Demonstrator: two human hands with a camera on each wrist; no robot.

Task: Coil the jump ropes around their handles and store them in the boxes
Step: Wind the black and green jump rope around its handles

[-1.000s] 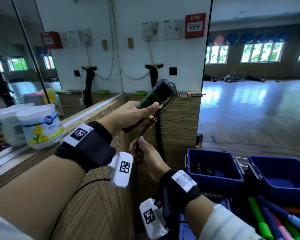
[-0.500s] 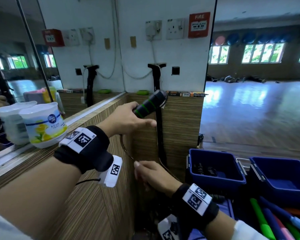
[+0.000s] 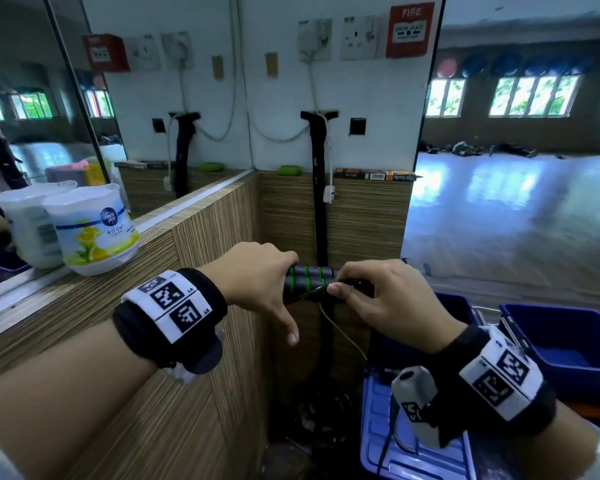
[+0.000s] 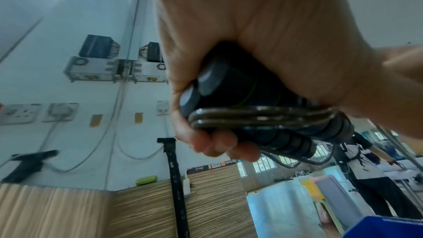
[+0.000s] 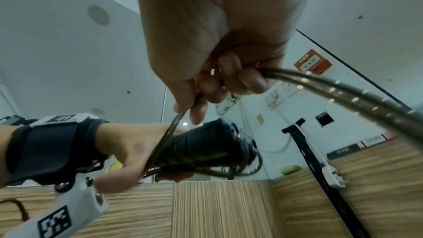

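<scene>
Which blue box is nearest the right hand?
The left blue box, directly behind the right hand; the other blue box sits farther right.

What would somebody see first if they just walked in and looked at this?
Probably the two hands in the middle: the left hand grips the black jump rope handles with green rings, while the right hand pinches the rope beside them. Next, the red fire alarm box high on the wall and the blue boxes at lower right.

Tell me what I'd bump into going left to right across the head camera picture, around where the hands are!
White air freshener tub → left hand → jump rope handles → right hand → blue box.
</scene>
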